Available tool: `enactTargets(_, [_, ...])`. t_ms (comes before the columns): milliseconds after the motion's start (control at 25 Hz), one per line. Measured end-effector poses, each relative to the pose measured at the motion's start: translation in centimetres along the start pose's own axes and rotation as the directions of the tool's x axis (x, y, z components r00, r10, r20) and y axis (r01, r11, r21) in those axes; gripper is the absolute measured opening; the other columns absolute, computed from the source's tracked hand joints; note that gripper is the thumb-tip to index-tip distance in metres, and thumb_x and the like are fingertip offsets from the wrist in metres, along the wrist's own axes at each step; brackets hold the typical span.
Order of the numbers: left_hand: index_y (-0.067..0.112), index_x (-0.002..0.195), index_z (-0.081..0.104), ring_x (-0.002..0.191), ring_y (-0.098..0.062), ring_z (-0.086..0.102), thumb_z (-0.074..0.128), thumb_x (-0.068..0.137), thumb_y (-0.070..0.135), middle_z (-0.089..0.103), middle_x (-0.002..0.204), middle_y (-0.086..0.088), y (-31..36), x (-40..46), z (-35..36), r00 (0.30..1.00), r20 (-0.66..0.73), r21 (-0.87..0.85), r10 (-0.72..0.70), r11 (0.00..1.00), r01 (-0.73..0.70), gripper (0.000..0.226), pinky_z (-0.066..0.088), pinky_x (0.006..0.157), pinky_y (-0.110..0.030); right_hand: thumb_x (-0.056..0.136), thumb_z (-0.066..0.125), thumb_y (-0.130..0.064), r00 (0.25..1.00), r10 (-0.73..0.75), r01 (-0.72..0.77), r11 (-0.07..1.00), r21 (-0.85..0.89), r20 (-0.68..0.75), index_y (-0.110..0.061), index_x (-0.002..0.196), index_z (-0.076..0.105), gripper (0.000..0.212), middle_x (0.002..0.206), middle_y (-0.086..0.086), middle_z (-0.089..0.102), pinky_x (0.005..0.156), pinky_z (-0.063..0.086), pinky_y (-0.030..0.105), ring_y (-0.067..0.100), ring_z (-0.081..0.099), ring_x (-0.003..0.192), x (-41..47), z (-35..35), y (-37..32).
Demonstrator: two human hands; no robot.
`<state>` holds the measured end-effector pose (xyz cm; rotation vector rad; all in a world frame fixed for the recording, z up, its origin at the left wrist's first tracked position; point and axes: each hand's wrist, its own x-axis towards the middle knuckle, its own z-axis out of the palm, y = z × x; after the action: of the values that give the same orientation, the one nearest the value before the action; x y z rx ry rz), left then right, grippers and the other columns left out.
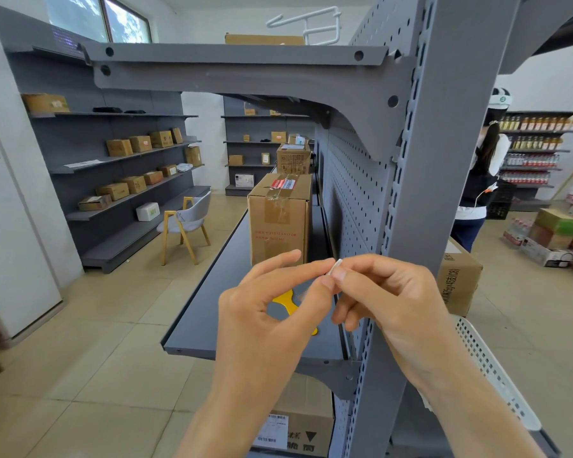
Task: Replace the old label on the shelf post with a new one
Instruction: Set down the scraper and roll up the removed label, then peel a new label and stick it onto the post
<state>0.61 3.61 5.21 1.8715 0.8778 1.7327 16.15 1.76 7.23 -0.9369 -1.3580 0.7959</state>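
hands pinching small white label, grey steel post

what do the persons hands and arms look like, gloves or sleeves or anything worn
Both are bare. The left hand and the right hand wear no gloves, and no rings, watch or bands show on the fingers or wrists. Both forearms are uncovered down to the bottom edge of the picture, with no sleeve in sight. Nails are short and unpainted as far as can be seen.
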Motion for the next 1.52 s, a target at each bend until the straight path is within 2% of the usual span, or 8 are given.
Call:
enactTargets(120, [0.047, 0.095, 0.079, 0.109, -0.001, 0.071, 0.073, 0.082, 0.041, 0.080, 0.098, 0.023, 0.4, 0.1, -0.1, 1.000, -0.012, -0.007, -0.011, 1.000, 0.011, 0.016, 0.050, 0.083, -0.007, 0.081, 0.068, -0.022, 0.999, -0.033, 0.033, 0.999, -0.036, 0.015, -0.009, 0.088, 0.078, 0.018, 0.060, 0.009, 0.073, 0.049, 0.055, 0.021, 0.019, 0.067, 0.047, -0.1, 0.2, 0.0])
enactTargets(240, [0.043, 0.091, 0.080, 0.088, -0.006, 0.077, 0.076, 0.085, 0.023, 0.081, 0.088, 0.022, 0.8, 0.3, -0.1, 0.996, 0.024, -0.062, -0.086, 0.994, 0.087, 0.022, 0.055, 0.069, -0.010, 0.090, 0.068, -0.009, 0.998, -0.065, 0.065, 0.994, -0.086, 0.000, -0.010, 0.089, 0.077, 0.010, 0.060, 0.010, 0.072, 0.051, 0.055, 0.021, 0.019, 0.067, 0.048, -0.1, 0.2, 0.3])
enactTargets(440, [0.032, 0.079, 0.082, 0.075, -0.001, 0.076, 0.074, 0.085, 0.010, 0.081, 0.076, 0.012, 0.9, 0.9, 0.1, 0.961, 0.095, -0.166, -0.259, 0.948, 0.272, 0.024, 0.055, 0.066, -0.012, 0.091, 0.068, -0.003, 0.994, -0.104, 0.100, 0.985, -0.142, -0.024, -0.008, 0.085, 0.074, 0.010, 0.065, 0.004, 0.074, 0.053, 0.057, 0.021, 0.012, 0.071, 0.053, 0.1, 0.4, 0.5])
enactTargets(640, [0.034, 0.078, 0.077, 0.071, -0.009, 0.073, 0.070, 0.087, 0.021, 0.077, 0.073, 0.013, 0.8, 0.9, 0.6, 0.974, 0.075, -0.094, -0.215, 0.971, 0.222, 0.017, 0.055, 0.060, -0.013, 0.090, 0.066, 0.001, 0.988, -0.149, 0.142, 0.977, -0.161, -0.035, -0.008, 0.080, 0.070, 0.014, 0.068, 0.009, 0.074, 0.054, 0.056, 0.020, 0.013, 0.072, 0.055, -0.3, -0.2, 0.3])
enactTargets(840, [0.031, 0.081, 0.072, 0.075, -0.009, 0.067, 0.063, 0.094, 0.020, 0.074, 0.079, 0.012, 1.1, 1.3, 1.4, 0.979, 0.050, -0.131, -0.197, 0.971, 0.202, 0.020, 0.058, 0.067, -0.029, 0.087, 0.055, -0.011, 0.972, -0.211, 0.193, 0.967, -0.164, -0.100, -0.012, 0.081, 0.064, 0.011, 0.065, 0.012, 0.070, 0.049, 0.057, 0.029, 0.023, 0.071, 0.052, -1.2, -1.3, 0.0])
enactTargets(1040, [0.026, 0.080, 0.068, 0.067, -0.003, 0.060, 0.058, 0.098, 0.017, 0.067, 0.072, 0.016, 1.5, 1.6, 2.1, 0.980, 0.054, -0.149, -0.190, 0.969, 0.196, 0.022, 0.050, 0.061, -0.012, 0.085, 0.049, -0.009, 0.960, -0.228, 0.195, 0.961, -0.197, -0.164, -0.007, 0.079, 0.059, 0.012, 0.059, 0.006, 0.067, 0.045, 0.056, 0.033, 0.027, 0.068, 0.048, -1.6, -3.0, -0.6])
enactTargets(1280, [0.027, 0.083, 0.068, 0.064, -0.008, 0.058, 0.056, 0.096, 0.023, 0.063, 0.064, 0.012, 1.2, -0.1, 5.0, 0.970, 0.087, -0.208, -0.226, 0.948, 0.239, 0.018, 0.051, 0.059, -0.022, 0.085, 0.045, -0.008, 0.941, -0.172, 0.116, 0.973, -0.199, -0.292, -0.017, 0.072, 0.057, 0.019, 0.052, 0.005, 0.062, 0.044, 0.049, 0.022, 0.039, 0.065, 0.048, -3.9, -6.6, -0.9])
enactTargets(1520, [0.024, 0.084, 0.064, 0.049, -0.007, 0.051, 0.055, 0.100, 0.015, 0.057, 0.057, 0.011, 2.2, -2.3, 9.5, 0.972, 0.112, -0.224, -0.206, 0.948, 0.226, 0.020, 0.045, 0.050, -0.019, 0.089, 0.042, -0.003, 0.891, -0.089, 0.008, 0.984, -0.180, -0.446, -0.018, 0.066, 0.054, 0.030, 0.063, 0.000, 0.066, 0.036, 0.046, 0.024, 0.028, 0.065, 0.043, -5.9, -13.9, -0.2])
